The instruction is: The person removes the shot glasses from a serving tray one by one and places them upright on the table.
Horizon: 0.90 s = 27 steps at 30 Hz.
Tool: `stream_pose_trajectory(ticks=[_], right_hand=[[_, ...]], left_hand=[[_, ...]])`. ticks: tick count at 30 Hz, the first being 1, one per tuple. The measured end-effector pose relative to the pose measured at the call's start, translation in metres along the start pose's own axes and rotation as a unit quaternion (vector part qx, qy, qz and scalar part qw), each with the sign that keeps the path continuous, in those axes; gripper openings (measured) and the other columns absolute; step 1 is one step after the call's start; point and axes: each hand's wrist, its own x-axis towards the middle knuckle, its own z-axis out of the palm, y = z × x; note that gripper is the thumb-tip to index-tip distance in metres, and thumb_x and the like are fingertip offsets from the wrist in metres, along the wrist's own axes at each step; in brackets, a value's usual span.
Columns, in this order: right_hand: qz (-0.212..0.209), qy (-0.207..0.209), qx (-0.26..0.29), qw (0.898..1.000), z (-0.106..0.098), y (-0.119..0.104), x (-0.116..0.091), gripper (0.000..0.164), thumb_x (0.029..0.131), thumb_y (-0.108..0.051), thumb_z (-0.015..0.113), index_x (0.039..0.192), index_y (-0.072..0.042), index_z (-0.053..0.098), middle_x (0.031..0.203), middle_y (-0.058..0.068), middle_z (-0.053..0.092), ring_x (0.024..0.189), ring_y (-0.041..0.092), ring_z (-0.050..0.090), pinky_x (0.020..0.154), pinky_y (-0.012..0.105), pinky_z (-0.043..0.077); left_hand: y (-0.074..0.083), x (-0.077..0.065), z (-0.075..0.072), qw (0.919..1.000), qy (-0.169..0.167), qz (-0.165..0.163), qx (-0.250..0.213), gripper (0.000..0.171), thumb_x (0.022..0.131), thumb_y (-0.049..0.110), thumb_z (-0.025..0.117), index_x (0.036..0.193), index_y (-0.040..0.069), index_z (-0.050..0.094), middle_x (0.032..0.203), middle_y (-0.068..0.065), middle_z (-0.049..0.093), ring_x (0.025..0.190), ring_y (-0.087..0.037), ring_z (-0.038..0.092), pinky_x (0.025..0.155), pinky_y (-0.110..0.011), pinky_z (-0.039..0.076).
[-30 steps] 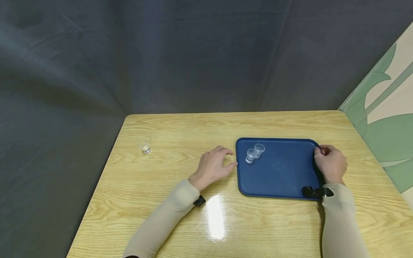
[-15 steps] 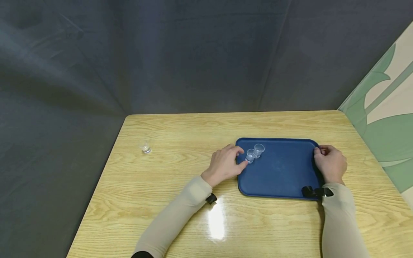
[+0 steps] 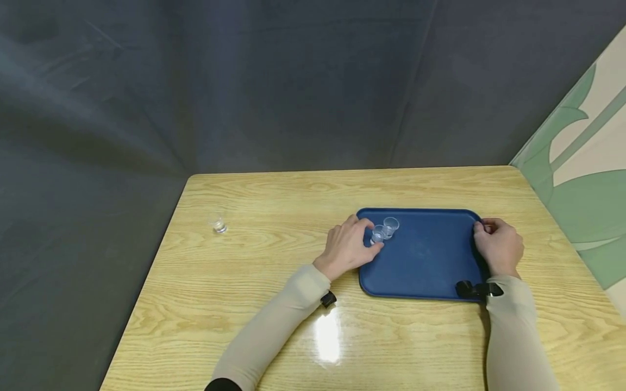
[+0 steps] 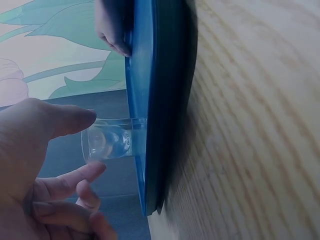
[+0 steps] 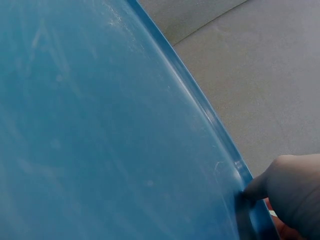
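Near the left end of a blue tray [image 3: 425, 266], two small clear shot glasses [image 3: 390, 227] stand close together. My left hand [image 3: 346, 247] reaches over that end, thumb and forefinger on either side of the nearer shot glass [image 3: 377, 235]. In the left wrist view the thumb is right at the rim of this shot glass [image 4: 111, 140], while the forefinger is just short of its other side and the other fingers are loosely bent. My right hand [image 3: 500, 247] grips the tray's right edge, its thumb over the rim in the right wrist view.
Another clear shot glass [image 3: 219, 225] stands on the wooden table [image 3: 274, 206], far to the left of the tray. A dark cloth [image 3: 293, 87] hangs behind the table, and a leaf-patterned panel [image 3: 592, 206] is at the right. Black wrist straps sit on both sleeves.
My left hand has moved right, from beside the tray's left edge to around the nearer shot glass. The right hand keeps its grip on the tray, and the glasses stay in place.
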Motion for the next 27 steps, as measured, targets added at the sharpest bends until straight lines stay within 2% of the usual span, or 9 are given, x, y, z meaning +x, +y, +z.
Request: stream_pose_trajectory(ticks=[9, 12, 14, 19, 27], right_hand=[[-0.004, 0.006, -0.001, 1.000, 0.000, 0.000, 0.000, 0.046, 0.106, -0.033, 0.052, 0.131, 0.003, 0.069, 0.109, 0.024, 0.070, 0.105, 0.046, 0.062, 0.077, 0.043, 0.036], [-0.004, 0.005, 0.000, 1.000, 0.001, -0.001, -0.001, 0.047, 0.106, -0.033, 0.052, 0.130, 0.003, 0.069, 0.109, 0.024, 0.070, 0.105, 0.045, 0.062, 0.077, 0.043, 0.036], [-0.003, 0.006, 0.003, 1.000, 0.001, -0.001, -0.001, 0.047, 0.106, -0.033, 0.052, 0.130, 0.003, 0.069, 0.110, 0.023, 0.070, 0.106, 0.045, 0.062, 0.078, 0.043, 0.036], [-0.003, 0.005, 0.005, 1.000, 0.000, -0.002, -0.001, 0.047, 0.106, -0.033, 0.052, 0.131, 0.003, 0.069, 0.111, 0.024, 0.070, 0.109, 0.046, 0.062, 0.079, 0.044, 0.036], [0.000, 0.000, 0.001, 1.000, -0.001, -0.002, -0.002, 0.048, 0.106, -0.033, 0.051, 0.131, 0.004, 0.068, 0.112, 0.026, 0.069, 0.108, 0.047, 0.062, 0.077, 0.043, 0.035]], left_hand=[[0.002, 0.004, 0.006, 0.9999, -0.006, -0.014, -0.003, 0.051, 0.098, 0.055, 0.070, 0.137, 0.023, 0.069, 0.115, -0.001, 0.071, 0.065, -0.013, 0.056, 0.062, -0.026, 0.046], [0.002, 0.006, 0.008, 0.9999, -0.003, -0.012, -0.007, 0.049, 0.098, 0.054, 0.070, 0.136, 0.023, 0.070, 0.113, 0.001, 0.075, 0.069, -0.013, 0.061, 0.060, -0.026, 0.046], [0.002, 0.008, 0.008, 0.9999, -0.001, -0.009, -0.006, 0.048, 0.099, 0.054, 0.069, 0.136, 0.023, 0.071, 0.106, 0.001, 0.077, 0.067, -0.013, 0.062, 0.057, -0.025, 0.044], [0.003, 0.010, 0.008, 1.0000, 0.003, -0.003, 0.000, 0.046, 0.099, 0.055, 0.068, 0.134, 0.025, 0.071, 0.091, 0.003, 0.076, 0.059, -0.011, 0.056, 0.051, -0.024, 0.040], [0.003, 0.010, 0.010, 1.0000, 0.009, 0.003, -0.003, 0.044, 0.100, 0.054, 0.069, 0.133, 0.027, 0.071, 0.091, 0.004, 0.076, 0.054, -0.011, 0.053, 0.047, -0.025, 0.038]])
